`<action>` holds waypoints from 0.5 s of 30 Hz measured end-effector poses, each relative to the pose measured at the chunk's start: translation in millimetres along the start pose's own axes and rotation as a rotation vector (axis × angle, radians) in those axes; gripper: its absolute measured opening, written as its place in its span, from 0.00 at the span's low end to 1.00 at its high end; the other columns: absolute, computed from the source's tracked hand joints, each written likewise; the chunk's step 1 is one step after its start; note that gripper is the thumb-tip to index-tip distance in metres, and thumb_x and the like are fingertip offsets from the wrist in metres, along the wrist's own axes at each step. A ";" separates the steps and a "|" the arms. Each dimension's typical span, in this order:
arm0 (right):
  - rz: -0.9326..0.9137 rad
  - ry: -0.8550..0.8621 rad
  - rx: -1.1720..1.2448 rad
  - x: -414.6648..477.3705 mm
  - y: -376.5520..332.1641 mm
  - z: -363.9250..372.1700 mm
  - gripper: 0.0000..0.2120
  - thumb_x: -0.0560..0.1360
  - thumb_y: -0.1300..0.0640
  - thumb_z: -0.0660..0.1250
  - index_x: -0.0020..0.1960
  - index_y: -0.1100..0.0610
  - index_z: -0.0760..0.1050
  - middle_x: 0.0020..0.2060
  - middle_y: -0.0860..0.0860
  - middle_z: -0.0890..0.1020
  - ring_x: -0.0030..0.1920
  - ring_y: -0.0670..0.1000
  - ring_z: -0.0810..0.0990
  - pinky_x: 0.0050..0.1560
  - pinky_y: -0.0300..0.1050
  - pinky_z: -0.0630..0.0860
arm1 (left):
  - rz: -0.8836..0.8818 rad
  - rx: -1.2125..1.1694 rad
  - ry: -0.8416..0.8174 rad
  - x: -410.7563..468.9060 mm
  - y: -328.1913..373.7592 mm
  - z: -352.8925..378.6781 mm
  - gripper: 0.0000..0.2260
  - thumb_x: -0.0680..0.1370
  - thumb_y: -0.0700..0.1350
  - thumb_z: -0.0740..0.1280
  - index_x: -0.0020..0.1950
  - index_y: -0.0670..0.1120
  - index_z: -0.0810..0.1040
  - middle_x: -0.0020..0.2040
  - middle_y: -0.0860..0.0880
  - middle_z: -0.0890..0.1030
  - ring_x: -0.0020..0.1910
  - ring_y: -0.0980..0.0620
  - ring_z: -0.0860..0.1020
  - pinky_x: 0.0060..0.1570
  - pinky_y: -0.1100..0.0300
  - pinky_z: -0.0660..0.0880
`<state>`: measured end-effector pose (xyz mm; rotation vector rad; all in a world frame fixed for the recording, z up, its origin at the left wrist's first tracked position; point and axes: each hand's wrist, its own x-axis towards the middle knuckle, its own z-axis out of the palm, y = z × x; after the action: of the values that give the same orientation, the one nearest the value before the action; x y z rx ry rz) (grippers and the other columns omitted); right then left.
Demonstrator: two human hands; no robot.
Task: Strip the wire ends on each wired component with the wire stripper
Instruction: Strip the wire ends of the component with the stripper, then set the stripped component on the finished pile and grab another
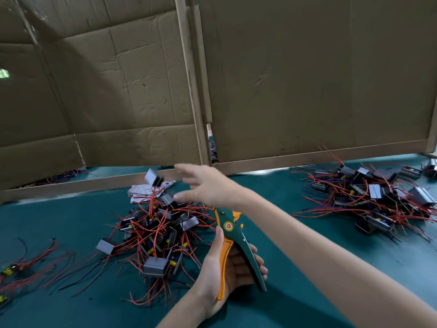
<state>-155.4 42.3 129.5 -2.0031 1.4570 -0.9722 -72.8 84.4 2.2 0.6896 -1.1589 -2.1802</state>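
My left hand [217, 263] grips the green and orange wire stripper [233, 235] by its handles, jaws pointing up and away from me. My right hand [203, 185] reaches across over the middle pile of wired components [160, 233], its fingers spread and holding nothing. A blurred grey component [153, 177] with red wires sits just left of those fingertips, above the pile and apart from the hand. The components are small grey blocks with long red and dark wires.
A second pile of components [373, 200] lies at the right on the green table mat [71, 304]. A few wired parts [23, 263] lie at the left edge. White crumpled paper [142, 190] sits behind the middle pile. Cardboard walls [142, 91] close off the back.
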 end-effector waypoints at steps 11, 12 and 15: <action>0.131 0.617 -0.146 -59.3 108.2 -46.4 0.09 0.69 0.63 0.75 0.36 0.54 0.76 0.41 0.53 0.80 0.43 0.52 0.78 0.51 0.52 0.76 | -0.042 0.059 0.021 -1.4 3.6 4.4 0.37 0.73 0.68 0.53 0.50 0.33 0.77 0.43 0.33 0.79 0.42 0.36 0.80 0.45 0.46 0.79; 0.168 0.651 -0.190 -67.8 124.1 -53.1 0.09 0.69 0.63 0.75 0.36 0.56 0.76 0.41 0.53 0.80 0.43 0.53 0.78 0.51 0.53 0.75 | -0.043 0.057 0.019 -1.5 3.9 4.5 0.37 0.74 0.68 0.53 0.50 0.33 0.76 0.42 0.33 0.78 0.42 0.37 0.80 0.43 0.47 0.80; 0.267 0.712 -0.300 -95.1 164.2 -64.2 0.08 0.71 0.62 0.74 0.38 0.58 0.75 0.41 0.51 0.77 0.44 0.54 0.76 0.50 0.53 0.74 | -0.039 0.063 0.015 -1.9 4.2 4.1 0.36 0.75 0.67 0.52 0.50 0.33 0.77 0.43 0.33 0.78 0.42 0.36 0.80 0.44 0.47 0.79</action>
<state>-322.3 81.5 25.8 -1.6407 2.2914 -1.5030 -73.2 86.1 8.2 0.7607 -1.2205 -2.1749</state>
